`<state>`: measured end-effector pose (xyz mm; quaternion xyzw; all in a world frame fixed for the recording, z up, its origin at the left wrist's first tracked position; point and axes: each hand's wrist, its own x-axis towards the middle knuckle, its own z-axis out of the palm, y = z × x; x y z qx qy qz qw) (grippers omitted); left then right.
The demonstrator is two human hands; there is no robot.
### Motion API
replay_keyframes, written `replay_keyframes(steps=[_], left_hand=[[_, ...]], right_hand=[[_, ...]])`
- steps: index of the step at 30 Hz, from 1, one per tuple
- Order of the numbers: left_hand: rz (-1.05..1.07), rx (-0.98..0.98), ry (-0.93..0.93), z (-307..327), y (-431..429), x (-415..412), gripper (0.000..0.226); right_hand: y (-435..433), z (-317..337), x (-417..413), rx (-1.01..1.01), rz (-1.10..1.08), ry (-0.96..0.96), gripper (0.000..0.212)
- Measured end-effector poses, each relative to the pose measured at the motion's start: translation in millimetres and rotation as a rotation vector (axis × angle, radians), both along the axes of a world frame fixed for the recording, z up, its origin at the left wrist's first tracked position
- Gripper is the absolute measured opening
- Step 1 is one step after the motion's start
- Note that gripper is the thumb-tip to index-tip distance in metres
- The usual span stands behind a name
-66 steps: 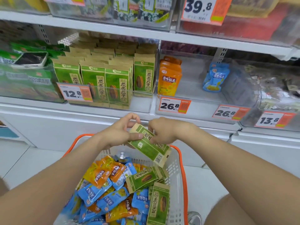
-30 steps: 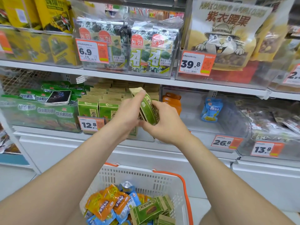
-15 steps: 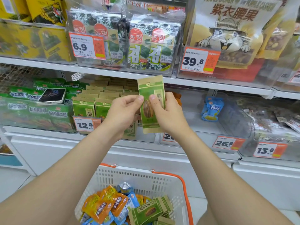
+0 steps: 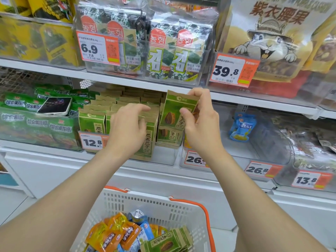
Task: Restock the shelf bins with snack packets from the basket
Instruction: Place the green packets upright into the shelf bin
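The left hand [image 4: 127, 131] lays loosely spread fingers [image 4: 140, 108] on the binned green packets [image 4: 91, 121], gripping nothing. Just right of them, the right hand [image 4: 203, 130] pinches a seed packet [image 4: 172, 110] upright, not yet slotted in. Below the fingers the basket [image 4: 127, 202] holds plenty more, so most restocking likely remains.

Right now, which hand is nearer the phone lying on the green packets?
Left. The left hand is right of the phone; the right hand is farther right, pinching a seed packet.
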<state>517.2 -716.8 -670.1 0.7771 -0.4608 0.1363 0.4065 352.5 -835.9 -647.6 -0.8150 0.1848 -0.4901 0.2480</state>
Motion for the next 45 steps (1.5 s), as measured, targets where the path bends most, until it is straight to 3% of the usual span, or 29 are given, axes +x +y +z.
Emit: replay_keyframes(steps=[3,8,15,21,25,31,36,40,43,45], left_hand=[[0.064,0.173,-0.040,-3,1,5,0.045],[0.056,0.284,-0.126,-9,-1,8,0.052],[0.079,0.283,-0.194,-20,-8,10,0.051],[0.075,0.276,-0.243,-23,-12,8,0.058],[0.081,0.271,-0.239,-23,-12,6,0.062],[0.118,0.223,-0.305,-25,-12,-1,0.076],[0.097,0.150,-0.355,-22,-5,-9,0.068],[0.000,0.118,-0.412,-21,6,-16,0.035],[-0.141,0.232,-0.393,-24,13,-23,0.011],[-0.201,0.407,-0.275,-27,17,-29,0.008]], right_hand=[[-8,-6,3,-0.019,-0.007,0.099,0.033],[-25,-24,20,-0.096,-0.106,0.313,0.034],[-42,-44,43,-0.136,-0.308,0.592,0.039],[-46,-39,53,-0.177,-0.357,0.555,0.034],[-49,-37,58,-0.158,-0.453,0.631,0.037],[-41,-43,59,-0.303,-0.584,0.619,0.044],[-34,-46,51,-0.314,-0.609,0.527,0.046],[-16,-39,37,-0.411,-0.453,0.388,0.016],[6,-31,23,-0.407,-0.131,0.420,0.025],[19,-31,13,-0.301,-0.009,0.581,0.027]])
